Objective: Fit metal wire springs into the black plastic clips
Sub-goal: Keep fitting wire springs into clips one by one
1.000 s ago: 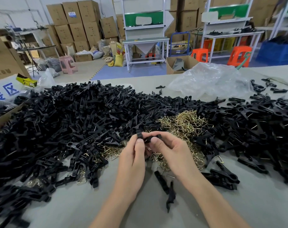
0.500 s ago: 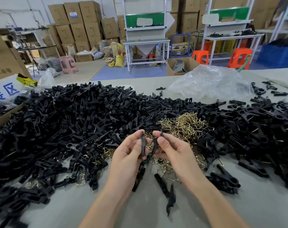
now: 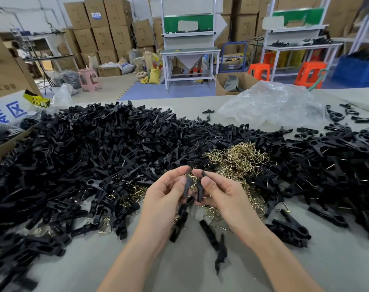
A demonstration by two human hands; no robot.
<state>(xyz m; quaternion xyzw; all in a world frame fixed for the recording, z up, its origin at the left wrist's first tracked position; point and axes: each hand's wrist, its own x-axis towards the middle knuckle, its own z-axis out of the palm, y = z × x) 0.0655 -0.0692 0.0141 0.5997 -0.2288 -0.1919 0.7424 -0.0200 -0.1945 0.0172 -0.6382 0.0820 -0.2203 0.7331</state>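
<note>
Black plastic is what I have in both hands. My left hand [image 3: 166,197] pinches one clip half [image 3: 187,185] between thumb and fingers. My right hand [image 3: 222,192] pinches the other clip half [image 3: 200,189] the same way. Both hands are curled in, not spread wide.

The two pieces are side by side in the small gap between my hands. I cannot tell if they touch. Each one stands nearly upright, with its long side running from my fingertips down toward my palms. I cannot see a spring in either hand. One may be hidden behind my fingers.

The pile of gold wire springs [image 3: 240,159] lies just past my fingertips, a little over on the right-hand side, so my right hand is nearer to it. I think that hand should reach for a spring once the two halves sit together the right way round.

Past my left hand and out to its left is a big heap of black clips [image 3: 84,148]. A second heap of clips [image 3: 331,165] lies out to the right of my right hand. Down near my wrists, a few loose black pieces [image 3: 208,231] rest on the grey worktop [image 3: 316,266]. Far beyond my right hand sits a crumpled clear bag [image 3: 274,104].
</note>
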